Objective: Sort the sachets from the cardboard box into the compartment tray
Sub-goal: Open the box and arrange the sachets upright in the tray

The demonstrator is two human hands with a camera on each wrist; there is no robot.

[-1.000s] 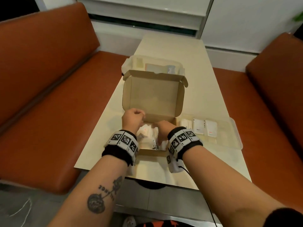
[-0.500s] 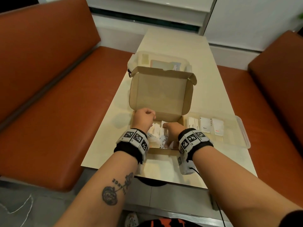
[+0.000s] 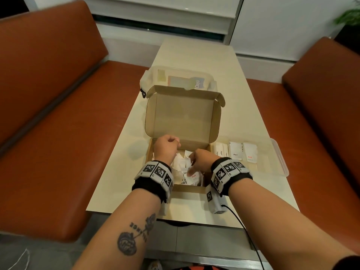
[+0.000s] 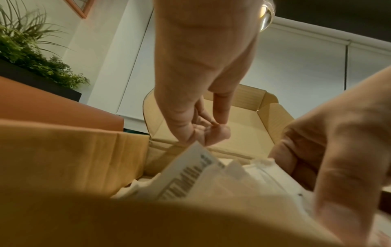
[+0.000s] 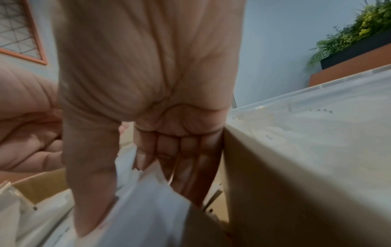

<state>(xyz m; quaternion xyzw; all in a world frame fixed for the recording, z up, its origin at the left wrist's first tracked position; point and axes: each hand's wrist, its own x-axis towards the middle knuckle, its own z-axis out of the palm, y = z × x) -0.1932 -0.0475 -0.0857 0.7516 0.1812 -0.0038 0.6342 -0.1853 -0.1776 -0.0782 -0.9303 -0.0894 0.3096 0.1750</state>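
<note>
The open cardboard box (image 3: 183, 189) stands on the table with its lid (image 3: 183, 114) upright and a heap of white sachets (image 3: 180, 164) inside. My left hand (image 3: 169, 143) hovers over the box's far left part, curled into a fist (image 4: 211, 133) with nothing visible in it. Lower in the box, my right hand (image 3: 193, 168) pinches a white sachet (image 5: 152, 208) between the thumb (image 5: 91, 183) and curled fingers (image 5: 186, 158); a sachet marked Salt (image 3: 194, 177) lies by that thumb. The clear compartment tray (image 3: 277, 158) sits right of the box, holding sugar, pepper and salt sachets.
A clear lidded plastic container (image 3: 179, 78) stands behind the box lid. Orange bench seats (image 3: 58, 133) flank the cream table (image 3: 233, 94) on both sides. A cable (image 3: 243, 227) trails from my right wristband over the near table edge.
Both hands stayed in the box. My right hand shifted slightly toward the near side, and the Salt sachet now shows beside its thumb. The left fist barely moved.
</note>
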